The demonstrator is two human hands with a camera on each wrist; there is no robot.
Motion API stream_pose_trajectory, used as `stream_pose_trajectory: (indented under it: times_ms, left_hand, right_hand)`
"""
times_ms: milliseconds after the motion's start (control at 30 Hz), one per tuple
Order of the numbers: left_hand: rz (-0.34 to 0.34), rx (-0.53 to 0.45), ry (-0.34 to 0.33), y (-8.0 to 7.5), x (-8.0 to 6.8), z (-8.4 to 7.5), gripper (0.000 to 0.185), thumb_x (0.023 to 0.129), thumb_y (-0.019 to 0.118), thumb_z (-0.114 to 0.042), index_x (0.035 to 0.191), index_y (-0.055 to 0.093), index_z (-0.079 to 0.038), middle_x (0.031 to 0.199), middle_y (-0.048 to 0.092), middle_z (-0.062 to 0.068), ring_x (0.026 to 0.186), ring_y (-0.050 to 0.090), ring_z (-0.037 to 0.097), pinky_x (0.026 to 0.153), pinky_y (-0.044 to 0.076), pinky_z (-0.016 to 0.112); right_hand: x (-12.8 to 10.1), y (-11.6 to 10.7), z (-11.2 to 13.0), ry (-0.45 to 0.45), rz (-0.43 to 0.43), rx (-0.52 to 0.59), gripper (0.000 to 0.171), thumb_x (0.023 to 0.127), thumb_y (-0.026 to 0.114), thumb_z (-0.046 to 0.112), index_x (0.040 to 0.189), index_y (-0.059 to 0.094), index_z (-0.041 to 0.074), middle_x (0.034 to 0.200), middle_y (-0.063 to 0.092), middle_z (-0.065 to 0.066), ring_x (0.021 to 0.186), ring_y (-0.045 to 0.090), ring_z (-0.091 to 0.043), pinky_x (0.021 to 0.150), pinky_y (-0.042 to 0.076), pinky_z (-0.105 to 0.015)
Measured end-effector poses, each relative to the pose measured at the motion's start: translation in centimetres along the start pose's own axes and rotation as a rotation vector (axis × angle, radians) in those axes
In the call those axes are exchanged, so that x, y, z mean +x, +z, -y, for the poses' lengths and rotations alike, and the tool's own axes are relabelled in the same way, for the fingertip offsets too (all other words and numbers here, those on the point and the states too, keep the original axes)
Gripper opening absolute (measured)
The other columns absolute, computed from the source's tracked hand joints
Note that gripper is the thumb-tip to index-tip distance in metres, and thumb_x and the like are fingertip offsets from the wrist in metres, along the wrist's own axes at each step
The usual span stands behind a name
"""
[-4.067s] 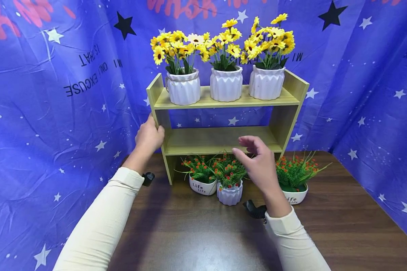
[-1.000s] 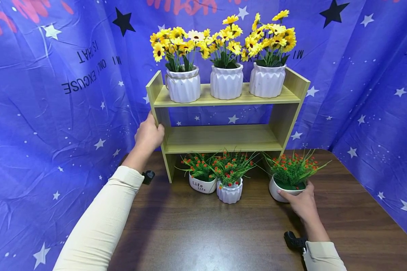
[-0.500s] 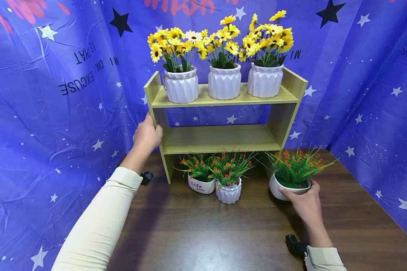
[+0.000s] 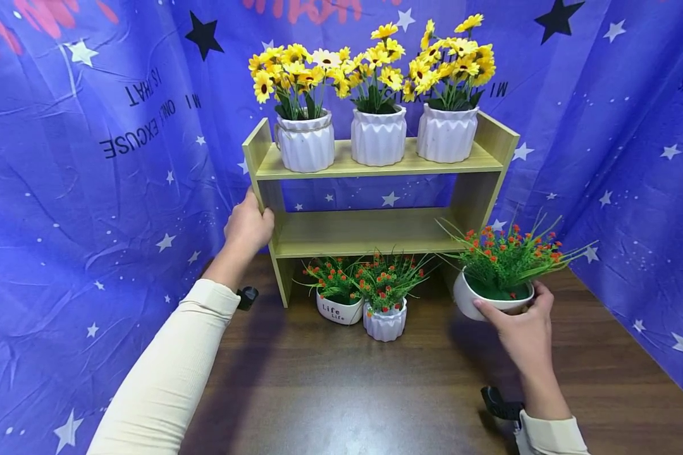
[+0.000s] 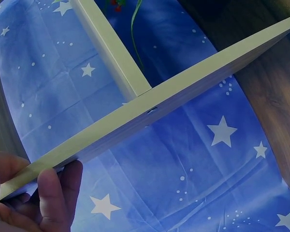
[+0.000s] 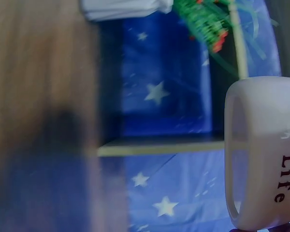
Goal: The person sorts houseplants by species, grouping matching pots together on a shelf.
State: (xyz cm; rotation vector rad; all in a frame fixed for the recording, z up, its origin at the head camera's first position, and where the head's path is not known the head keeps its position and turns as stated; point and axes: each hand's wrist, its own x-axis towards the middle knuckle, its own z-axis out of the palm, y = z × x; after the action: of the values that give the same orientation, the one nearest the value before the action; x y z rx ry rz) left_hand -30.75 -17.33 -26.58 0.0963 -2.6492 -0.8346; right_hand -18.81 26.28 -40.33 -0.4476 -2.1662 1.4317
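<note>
My right hand [image 4: 520, 328] grips a round white pot [image 4: 471, 298] of green sprigs with red berries [image 4: 506, 253], held a little above the brown table [image 4: 341, 392] at the shelf's lower right. The right wrist view shows the pot's white wall [image 6: 263, 154] with "Life" printed on it. My left hand [image 4: 249, 226] holds the left side panel of the light wooden two-tier shelf [image 4: 370, 230]; its fingers [image 5: 58, 193] curl round the panel's edge [image 5: 150, 108]. The middle tier is bare.
Three white ribbed vases of yellow flowers [image 4: 378, 136] stand on the top tier. Two small red-berry plants, a "Life" pot [image 4: 338, 309] and a ribbed pot [image 4: 384, 321], sit on the table under the shelf. A blue starred cloth [image 4: 91, 189] hangs behind and beside.
My right hand moved from the shelf front to the right-hand pot, gripped it and lifted it off the table, up toward the middle tier. The left hand stayed put.
</note>
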Motion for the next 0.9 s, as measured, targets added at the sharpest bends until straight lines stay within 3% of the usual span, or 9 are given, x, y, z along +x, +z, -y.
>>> stream_pose_trajectory:
  times_ms: [200,400,567,767,900]
  left_hand:
    - [-0.004,-0.005,-0.004,0.0,-0.1,0.1,0.049,0.098,0.046,-0.023,0.145,0.038,-0.013,0.130,0.058,0.027,0.116,0.056,0.049,0.087,0.044,0.065]
    - [-0.009,-0.002,-0.003,-0.1,0.0,0.0,0.046,0.098,0.046,-0.023,0.143,0.040,-0.012,0.129,0.059,0.027,0.116,0.056,0.049,0.087,0.044,0.065]
    - [-0.008,-0.006,0.004,0.2,0.1,-0.2,0.047,0.098,0.046,-0.023,0.144,0.040,-0.012,0.128,0.059,0.026,0.115,0.057,0.049,0.087,0.044,0.064]
    - [-0.007,-0.009,0.008,0.3,0.0,-0.1,0.049,0.098,0.046,-0.023,0.145,0.039,-0.012,0.129,0.059,0.027,0.115,0.057,0.049,0.087,0.044,0.065]
    - [-0.010,-0.001,0.005,0.2,-0.2,0.0,0.048,0.098,0.046,-0.023,0.144,0.039,-0.011,0.129,0.059,0.027,0.114,0.057,0.049,0.086,0.044,0.065]
  right_hand:
    - [-0.2,0.7,2.7,-0.073,0.018,0.025,0.105,0.071,0.090,0.026,0.152,0.024,0.015,0.138,0.044,-0.009,0.118,0.048,-0.020,0.086,0.040,-0.017]
    - [0.3,1.7,5.4,-0.176,0.056,0.061,0.102,0.072,0.090,0.022,0.151,0.026,0.016,0.132,0.047,-0.007,0.110,0.051,-0.015,0.079,0.043,-0.013]
    - [1.9,3.2,7.2,-0.227,0.106,0.060,0.102,0.073,0.089,0.029,0.151,0.025,0.011,0.137,0.047,-0.013,0.116,0.053,-0.022,0.083,0.044,-0.018]
    - [4.0,5.4,8.1,-0.242,0.153,0.007,0.109,0.073,0.087,0.043,0.153,0.023,0.006,0.140,0.048,-0.021,0.123,0.049,-0.031,0.097,0.040,-0.042]
    - [5.1,6.6,8.0,-0.231,0.187,-0.011,0.110,0.073,0.086,0.045,0.153,0.022,0.002,0.142,0.045,-0.024,0.126,0.047,-0.035,0.102,0.038,-0.049]
